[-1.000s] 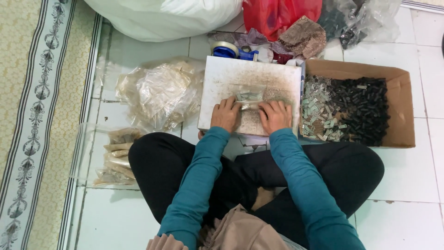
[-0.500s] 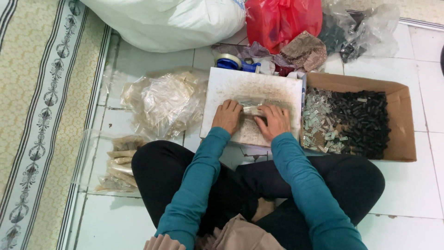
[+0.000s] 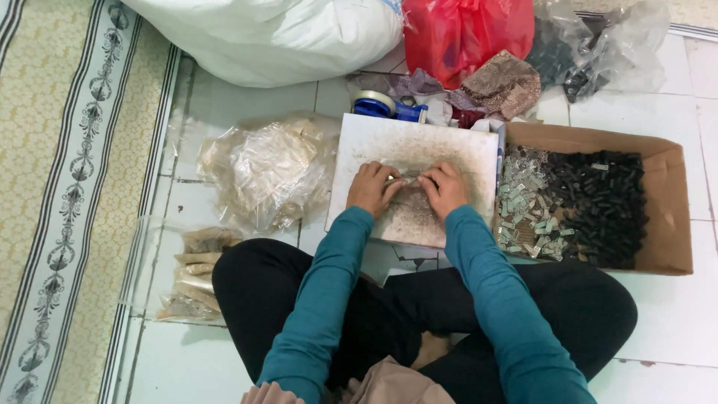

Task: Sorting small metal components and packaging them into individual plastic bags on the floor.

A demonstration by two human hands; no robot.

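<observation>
Hands (image 3: 407, 187) unmoved on board (image 3: 456, 146), view shifted

Bare tile floor (image 3: 247, 93) lies open between white sack (image 3: 277, 34) and clear bag (image 3: 262, 168); cardboard box (image 3: 666, 217) blocks rightward.

Bright, even daylight; soft shadows, sharp focus, faint tile glare

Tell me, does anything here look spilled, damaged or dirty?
Nothing is spilled. The white board under the left hand and right hand is stained with brownish speckles. The cardboard box keeps its small clear and black pieces inside.
</observation>
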